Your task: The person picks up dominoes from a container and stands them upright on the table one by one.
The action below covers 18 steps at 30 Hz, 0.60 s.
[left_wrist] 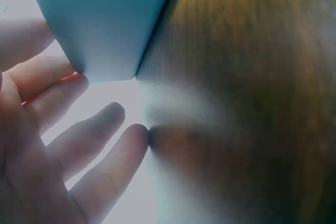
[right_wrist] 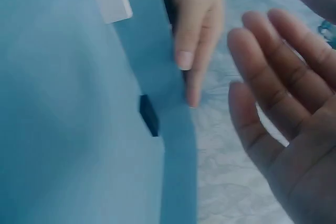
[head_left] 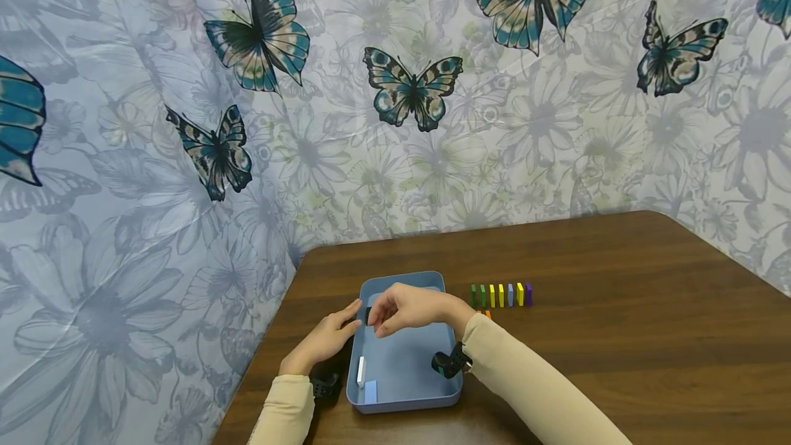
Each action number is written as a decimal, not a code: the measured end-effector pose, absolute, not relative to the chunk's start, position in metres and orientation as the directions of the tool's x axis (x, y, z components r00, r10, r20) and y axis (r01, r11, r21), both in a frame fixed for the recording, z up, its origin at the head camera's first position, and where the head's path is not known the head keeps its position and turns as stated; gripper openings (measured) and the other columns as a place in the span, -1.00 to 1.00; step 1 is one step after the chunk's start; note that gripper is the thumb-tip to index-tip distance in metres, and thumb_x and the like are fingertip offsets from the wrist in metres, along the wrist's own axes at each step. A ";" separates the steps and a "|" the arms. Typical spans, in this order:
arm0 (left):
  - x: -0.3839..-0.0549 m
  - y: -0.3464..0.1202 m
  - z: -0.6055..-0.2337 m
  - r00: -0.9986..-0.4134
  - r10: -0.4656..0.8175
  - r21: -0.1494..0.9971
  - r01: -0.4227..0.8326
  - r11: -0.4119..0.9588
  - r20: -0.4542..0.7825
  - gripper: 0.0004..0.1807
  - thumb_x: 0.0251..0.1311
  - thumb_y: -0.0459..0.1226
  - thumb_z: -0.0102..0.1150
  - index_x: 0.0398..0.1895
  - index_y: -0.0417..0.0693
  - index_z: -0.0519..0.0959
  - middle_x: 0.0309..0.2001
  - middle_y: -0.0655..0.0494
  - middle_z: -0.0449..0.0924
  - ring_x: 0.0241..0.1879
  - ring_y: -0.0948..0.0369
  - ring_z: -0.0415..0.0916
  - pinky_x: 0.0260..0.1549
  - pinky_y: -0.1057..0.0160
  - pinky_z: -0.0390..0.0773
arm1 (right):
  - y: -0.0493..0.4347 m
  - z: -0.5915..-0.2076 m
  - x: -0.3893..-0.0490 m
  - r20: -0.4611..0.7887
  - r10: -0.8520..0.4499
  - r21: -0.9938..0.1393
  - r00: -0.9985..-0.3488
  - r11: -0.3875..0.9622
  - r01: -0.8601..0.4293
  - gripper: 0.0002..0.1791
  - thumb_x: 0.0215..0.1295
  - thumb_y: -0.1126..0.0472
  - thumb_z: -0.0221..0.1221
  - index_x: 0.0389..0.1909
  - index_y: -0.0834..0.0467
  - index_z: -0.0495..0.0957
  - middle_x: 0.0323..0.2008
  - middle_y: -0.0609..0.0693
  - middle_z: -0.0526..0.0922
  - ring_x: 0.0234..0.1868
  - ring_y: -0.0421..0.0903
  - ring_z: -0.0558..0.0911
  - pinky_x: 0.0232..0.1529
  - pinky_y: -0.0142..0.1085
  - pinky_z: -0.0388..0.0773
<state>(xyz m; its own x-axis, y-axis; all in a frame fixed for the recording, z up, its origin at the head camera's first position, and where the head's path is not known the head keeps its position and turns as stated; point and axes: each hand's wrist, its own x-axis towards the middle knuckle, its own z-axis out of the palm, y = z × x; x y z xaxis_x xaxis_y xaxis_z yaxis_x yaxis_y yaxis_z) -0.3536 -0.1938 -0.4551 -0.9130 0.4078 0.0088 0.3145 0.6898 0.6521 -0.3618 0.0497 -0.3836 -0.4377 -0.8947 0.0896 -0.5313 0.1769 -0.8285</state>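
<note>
A blue tray lies on the table with my left hand at its left side. In the left wrist view, fingertips touch the tray's outer wall, the fingers spread and fairly straight. My right hand hovers above the tray's left half, fingers loosely bent. Nothing shows between those fingers in the right wrist view. Inside the tray, a small black block stands against the left wall. Nearer the front are a white block and a light blue block. My right hand hides part of the tray's far end.
To the tray's right, a row of small upright blocks in green, yellow, blue and purple stands on the brown wooden table. Orange blocks show partly behind my right wrist. A butterfly-patterned wall covering borders the table's back and left.
</note>
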 end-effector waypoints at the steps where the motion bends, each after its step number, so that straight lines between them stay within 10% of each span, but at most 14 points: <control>1: -0.354 -0.194 -0.455 -0.915 0.404 0.651 0.311 0.693 0.007 -0.41 0.30 -0.05 -0.18 0.36 0.01 0.04 0.38 0.05 -0.07 0.34 0.06 -0.04 0.21 -0.07 0.12 | 0.046 -0.386 -0.363 0.077 -0.893 -0.827 -0.443 0.190 -0.528 -0.82 0.10 0.14 0.21 -0.24 0.03 0.57 -0.32 -0.09 0.63 -0.29 -0.22 0.60 -0.26 -0.36 0.57; 18: -0.352 -0.196 -0.454 -0.905 0.424 0.647 0.322 0.691 -0.002 -0.31 0.26 0.11 -0.26 0.37 0.01 0.00 0.39 0.09 -0.09 0.34 0.05 -0.04 0.21 -0.07 0.13 | 0.010 -0.414 -0.374 -0.111 -0.884 -0.798 -0.455 0.352 -0.489 -0.71 0.06 0.17 0.24 -0.16 0.15 0.57 -0.27 -0.14 0.63 -0.28 -0.30 0.58 -0.21 -0.44 0.50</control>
